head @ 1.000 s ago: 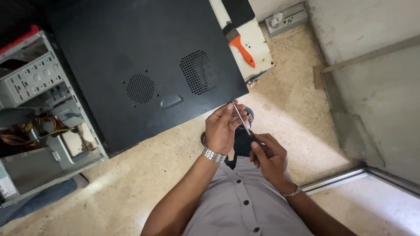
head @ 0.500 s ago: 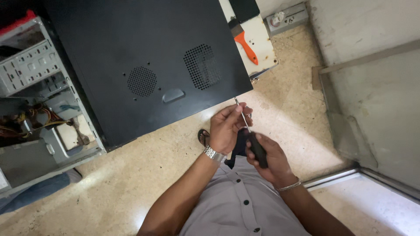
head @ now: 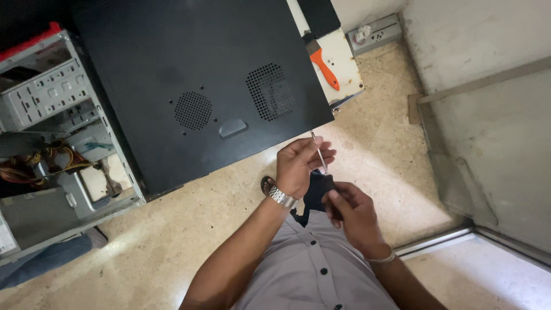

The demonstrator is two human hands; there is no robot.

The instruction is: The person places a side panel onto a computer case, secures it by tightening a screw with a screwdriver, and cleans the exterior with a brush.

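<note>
Black-handled, thin steel-shafted screwdriver sits between both hands above the speckled stone floor, near the black metal computer side panel. The right hand wraps its handle; the left hand pinches the shaft.

The right hand covers the screwdriver handle, and the open computer case runs off the left edge

1. Black computer side panel, perforated vents.
2. Open grey computer chassis, coloured wiring inside.
3. Orange-handled brush on white board.
4. Wall socket.
</note>
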